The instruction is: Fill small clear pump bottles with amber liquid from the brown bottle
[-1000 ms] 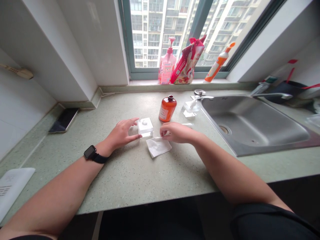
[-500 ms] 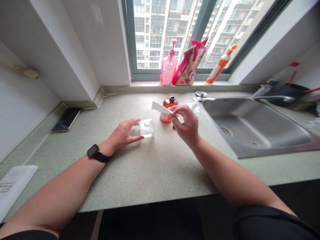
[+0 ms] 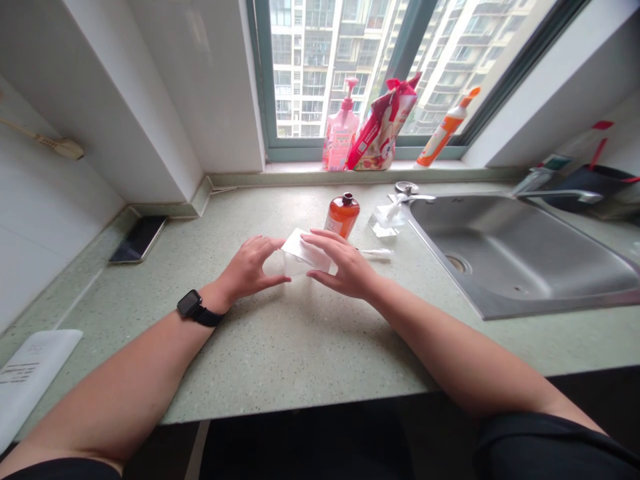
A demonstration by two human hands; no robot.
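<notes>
My left hand (image 3: 250, 267) curves its thumb and fingers about the left side of a clear, square bottle (image 3: 296, 267) on the counter. A white, thin sheet (image 3: 300, 247), perhaps a wipe or paper, lies slanted over the bottle's top and hides most of it. From the right, my right hand (image 3: 345, 263) has its fingers on this sheet, its thumb low by the bottle. Just behind stands an amber-orange bottle (image 3: 344, 213) without a cap. A slim white stick-like thing (image 3: 377, 254) lies right of my right hand, partly hidden.
A clear pump bottle (image 3: 387, 219) stands beside the steel sink (image 3: 520, 247). A phone (image 3: 139, 239) lies at the counter's left back. Along the windowsill are a pink pump bottle (image 3: 341, 137), a red bag (image 3: 385, 127) and an orange-white bottle (image 3: 445, 133).
My right hand has moved left and down, bringing the white sheet over the clear bottle. The clear pump bottle and the white stick-like thing now show. My left hand stays almost in place.
</notes>
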